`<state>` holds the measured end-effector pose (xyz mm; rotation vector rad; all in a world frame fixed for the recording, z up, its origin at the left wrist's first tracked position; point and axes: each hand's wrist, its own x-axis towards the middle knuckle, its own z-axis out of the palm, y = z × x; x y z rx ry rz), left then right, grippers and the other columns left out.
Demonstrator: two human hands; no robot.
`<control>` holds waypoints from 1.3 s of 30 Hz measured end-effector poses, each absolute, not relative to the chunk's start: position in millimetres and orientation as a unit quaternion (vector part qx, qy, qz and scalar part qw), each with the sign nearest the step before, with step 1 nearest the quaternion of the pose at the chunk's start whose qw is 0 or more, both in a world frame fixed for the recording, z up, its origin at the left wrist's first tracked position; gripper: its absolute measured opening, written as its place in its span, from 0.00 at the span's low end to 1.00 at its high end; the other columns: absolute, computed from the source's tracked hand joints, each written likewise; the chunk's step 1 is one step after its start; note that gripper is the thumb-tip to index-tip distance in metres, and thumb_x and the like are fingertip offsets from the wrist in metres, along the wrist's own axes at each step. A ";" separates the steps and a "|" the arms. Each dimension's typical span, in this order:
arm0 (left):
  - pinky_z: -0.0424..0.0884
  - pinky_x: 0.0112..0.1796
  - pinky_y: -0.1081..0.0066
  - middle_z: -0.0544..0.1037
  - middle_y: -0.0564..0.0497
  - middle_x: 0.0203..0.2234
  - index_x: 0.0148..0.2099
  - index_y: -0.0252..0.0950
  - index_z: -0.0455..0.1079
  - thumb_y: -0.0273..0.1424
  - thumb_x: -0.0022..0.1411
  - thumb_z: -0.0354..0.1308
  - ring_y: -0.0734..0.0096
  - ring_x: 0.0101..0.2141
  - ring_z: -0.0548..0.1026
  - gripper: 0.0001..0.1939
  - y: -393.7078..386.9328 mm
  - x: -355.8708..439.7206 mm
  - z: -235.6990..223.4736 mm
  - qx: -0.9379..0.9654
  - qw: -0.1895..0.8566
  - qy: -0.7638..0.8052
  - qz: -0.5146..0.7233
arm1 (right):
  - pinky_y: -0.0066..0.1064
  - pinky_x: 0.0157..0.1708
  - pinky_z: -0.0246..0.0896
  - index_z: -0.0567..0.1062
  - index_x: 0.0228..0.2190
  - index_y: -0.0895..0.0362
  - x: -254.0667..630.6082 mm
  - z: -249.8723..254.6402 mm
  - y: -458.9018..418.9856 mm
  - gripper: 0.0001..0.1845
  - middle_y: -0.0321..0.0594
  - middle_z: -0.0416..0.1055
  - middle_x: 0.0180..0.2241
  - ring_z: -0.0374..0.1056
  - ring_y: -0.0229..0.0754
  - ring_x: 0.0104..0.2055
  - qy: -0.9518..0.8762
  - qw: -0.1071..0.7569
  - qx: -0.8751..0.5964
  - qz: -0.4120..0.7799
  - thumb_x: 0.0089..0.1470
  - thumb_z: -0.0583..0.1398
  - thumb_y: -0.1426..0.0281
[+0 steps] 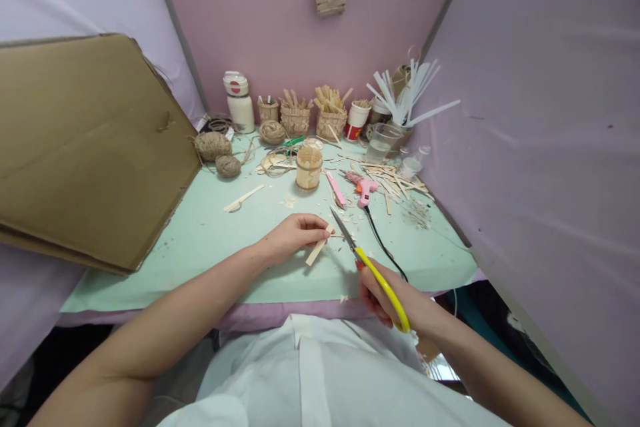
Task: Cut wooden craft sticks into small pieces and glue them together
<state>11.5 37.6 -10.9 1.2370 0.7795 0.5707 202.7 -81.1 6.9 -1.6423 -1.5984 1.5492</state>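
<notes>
Between the fingertips of my left hand [299, 238] is a flat pale wooden stick [317, 252], held just above the table near its front edge. A thin sliver [338, 235] points from those fingers toward the blades. My right hand [377, 293] is wrapped round the yellow handles of a pair of scissors [381, 280]. Their blades point up and left, close beside the left fingertips. Past the hands stands a small round wooden cup [309, 170]. A pink craft knife [336, 189] and a pink glue gun [365, 191] lie to its right.
Loose sticks [395, 179] are heaped at the right, by a tub of white glue sticks [407, 97]. Twine balls [213, 146] sit at the left beside a big cardboard sheet [90, 147]. Stick-filled baskets [332, 123] line the back wall. The glue gun's cord [383, 240] runs off the front edge.
</notes>
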 end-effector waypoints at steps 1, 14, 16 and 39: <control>0.57 0.25 0.77 0.70 0.53 0.21 0.32 0.32 0.73 0.35 0.46 0.64 0.79 0.23 0.64 0.12 37.7 11.3 -10.9 0.562 0.703 0.351 0.258 | 0.24 0.16 0.52 0.57 0.26 0.55 202.7 6.5 -80.8 0.24 0.28 0.58 0.17 0.52 0.30 0.15 -0.576 0.190 -0.579 0.545 0.58 0.43 0.48; 0.62 0.33 0.74 0.74 0.51 0.27 0.34 0.33 0.74 0.35 0.48 0.61 0.73 0.30 0.68 0.12 39.3 9.0 -11.8 0.615 0.659 0.337 0.271 | 0.29 0.25 0.51 0.57 0.24 0.54 207.1 5.5 -77.4 0.21 0.31 0.57 0.21 0.51 0.35 0.22 -0.668 0.190 -0.552 0.462 0.60 0.46 0.53; 0.61 0.32 0.74 0.74 0.51 0.28 0.34 0.33 0.74 0.36 0.47 0.61 0.73 0.30 0.68 0.13 38.8 9.3 -11.5 0.614 0.657 0.344 0.271 | 0.29 0.25 0.50 0.57 0.24 0.54 207.1 6.0 -76.8 0.20 0.31 0.57 0.21 0.51 0.35 0.22 -0.668 0.184 -0.551 0.465 0.60 0.46 0.54; 0.58 0.28 0.76 0.74 0.52 0.25 0.33 0.33 0.74 0.34 0.47 0.62 0.77 0.26 0.65 0.11 36.6 10.9 -13.8 0.575 0.692 0.344 0.268 | 0.28 0.22 0.48 0.55 0.23 0.54 205.3 8.2 -76.2 0.17 0.29 0.55 0.19 0.49 0.34 0.21 -0.647 0.181 -0.551 0.496 0.59 0.49 0.59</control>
